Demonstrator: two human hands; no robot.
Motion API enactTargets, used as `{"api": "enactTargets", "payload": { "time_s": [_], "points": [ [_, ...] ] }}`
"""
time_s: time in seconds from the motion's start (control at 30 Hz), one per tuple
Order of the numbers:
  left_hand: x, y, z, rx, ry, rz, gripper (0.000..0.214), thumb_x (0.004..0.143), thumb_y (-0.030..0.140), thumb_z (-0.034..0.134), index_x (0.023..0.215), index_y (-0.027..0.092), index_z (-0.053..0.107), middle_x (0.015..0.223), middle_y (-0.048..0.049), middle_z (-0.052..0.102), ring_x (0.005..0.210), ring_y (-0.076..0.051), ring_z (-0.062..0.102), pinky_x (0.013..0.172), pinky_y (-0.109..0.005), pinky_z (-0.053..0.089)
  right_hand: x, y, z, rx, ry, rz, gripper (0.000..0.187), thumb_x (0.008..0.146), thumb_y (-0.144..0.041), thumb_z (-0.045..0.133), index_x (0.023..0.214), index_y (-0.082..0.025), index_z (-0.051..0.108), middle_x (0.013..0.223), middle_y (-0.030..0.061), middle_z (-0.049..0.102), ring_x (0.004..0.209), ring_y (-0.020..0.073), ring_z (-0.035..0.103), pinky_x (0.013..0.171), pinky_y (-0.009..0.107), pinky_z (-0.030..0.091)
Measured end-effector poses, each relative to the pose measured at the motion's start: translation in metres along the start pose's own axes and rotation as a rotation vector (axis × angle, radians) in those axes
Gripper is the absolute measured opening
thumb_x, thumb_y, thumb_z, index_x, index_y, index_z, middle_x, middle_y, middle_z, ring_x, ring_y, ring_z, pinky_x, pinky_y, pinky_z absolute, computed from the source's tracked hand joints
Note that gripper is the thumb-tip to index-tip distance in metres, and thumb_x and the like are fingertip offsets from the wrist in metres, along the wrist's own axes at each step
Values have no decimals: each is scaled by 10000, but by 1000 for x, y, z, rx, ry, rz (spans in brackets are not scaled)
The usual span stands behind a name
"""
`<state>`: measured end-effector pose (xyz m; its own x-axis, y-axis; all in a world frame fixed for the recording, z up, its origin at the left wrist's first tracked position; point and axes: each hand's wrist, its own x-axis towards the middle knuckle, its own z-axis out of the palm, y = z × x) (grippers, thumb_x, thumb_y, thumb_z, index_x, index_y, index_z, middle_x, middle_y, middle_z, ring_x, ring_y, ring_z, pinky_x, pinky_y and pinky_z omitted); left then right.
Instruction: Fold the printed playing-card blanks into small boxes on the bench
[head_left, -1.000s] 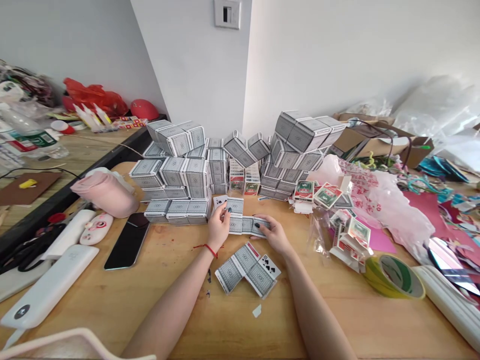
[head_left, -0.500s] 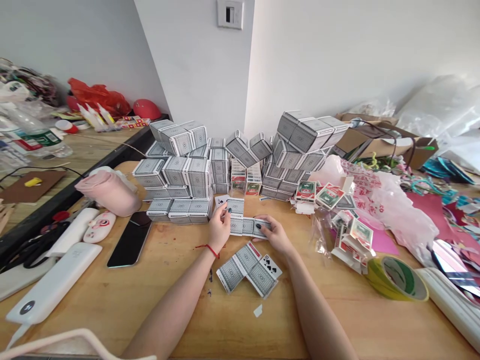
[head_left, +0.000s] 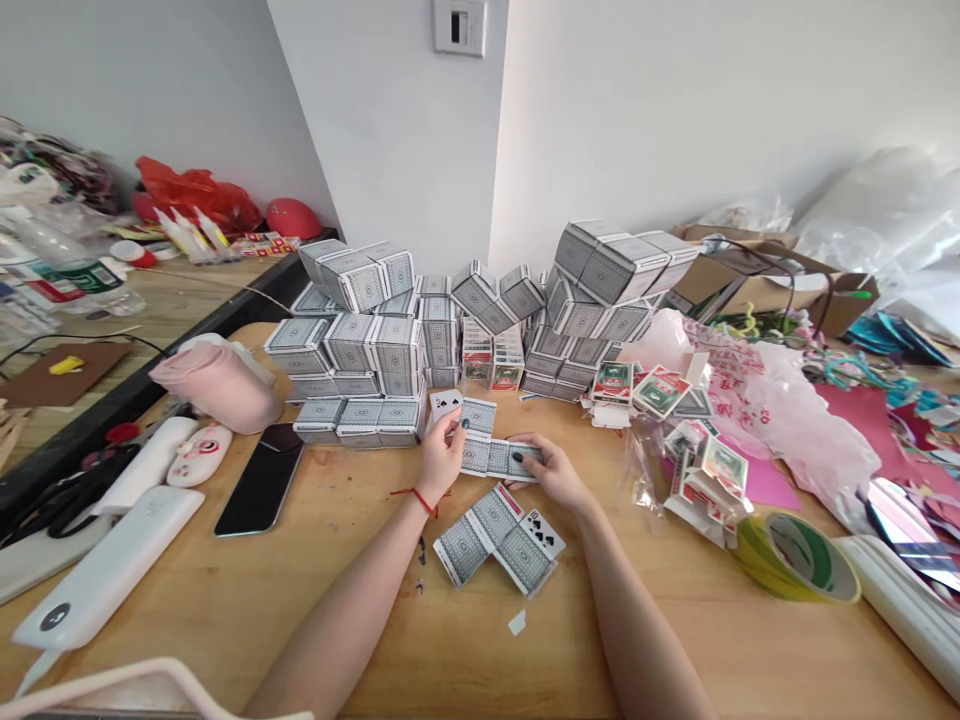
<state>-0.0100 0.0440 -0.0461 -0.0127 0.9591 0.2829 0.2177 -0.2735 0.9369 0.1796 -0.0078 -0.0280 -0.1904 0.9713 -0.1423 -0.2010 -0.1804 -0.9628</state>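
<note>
A joined row of patterned-back playing cards [head_left: 496, 457] lies just above the table between my hands. My left hand [head_left: 444, 452] pinches the left edge of an upper playing card [head_left: 478, 416], slightly tilted, above the row's left end. My right hand [head_left: 553, 472] grips the row's right end, thumb on top and fingers beneath. Left of the upper card, a face-up spade card [head_left: 444, 402] shows partly behind my left hand. Nearer me lies an angled group of face-down cards [head_left: 491, 535], with a ten of spades [head_left: 543, 533] at its right.
Block-like stacks of joined cards [head_left: 375, 350] stand at the back left, with more stacks [head_left: 600, 290] at the back right. Opened card boxes [head_left: 705, 475] and yellow tape [head_left: 795, 558] lie to the right. A phone [head_left: 259, 480] and white power bank [head_left: 109, 565] lie to the left.
The upper card has shifted a little right and tilted, along with my left fingers. More of the spade card shows behind them. My right hand has hardly moved.
</note>
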Motion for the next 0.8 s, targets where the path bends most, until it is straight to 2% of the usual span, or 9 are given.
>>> {"api": "enactTargets", "payload": {
  "time_s": [0.17, 0.47, 0.57, 0.8],
  "points": [
    [-1, 0, 1, 36, 39, -5, 341, 807, 277, 457, 1117, 152, 529, 1068, -114, 593, 971, -188, 564, 791, -317, 485, -1, 0, 6, 15, 19, -2, 419, 666, -340, 648, 1052, -219, 536, 895, 30, 619, 561, 151, 629, 522, 311, 562],
    [-1, 1, 2, 94, 106, -11, 340, 809, 263, 445, 1116, 145, 530, 1023, -111, 604, 833, -159, 581, 706, -279, 479, 3, 2, 12, 32, 57, -24, 378, 672, -332, 639, 1025, -232, 548, 872, 28, 626, 544, 160, 627, 538, 326, 556],
    [-1, 0, 3, 104, 113, -11, 340, 806, 249, 445, 1119, 148, 529, 1008, -105, 609, 817, -157, 580, 717, -286, 474, 3, 3, 12, 16, 44, -40, 375, 691, -341, 620, 1040, -235, 530, 828, 22, 626, 546, 162, 626, 548, 330, 555],
    [-1, 2, 4, 79, 103, -2, 346, 805, 242, 447, 1128, 141, 523, 1016, -106, 608, 850, -160, 579, 754, -291, 472, 4, 4, 11, -8, 35, -62, 379, 710, -368, 601, 1049, -229, 504, 872, 29, 625, 569, 164, 631, 566, 337, 556]
  ]
}}
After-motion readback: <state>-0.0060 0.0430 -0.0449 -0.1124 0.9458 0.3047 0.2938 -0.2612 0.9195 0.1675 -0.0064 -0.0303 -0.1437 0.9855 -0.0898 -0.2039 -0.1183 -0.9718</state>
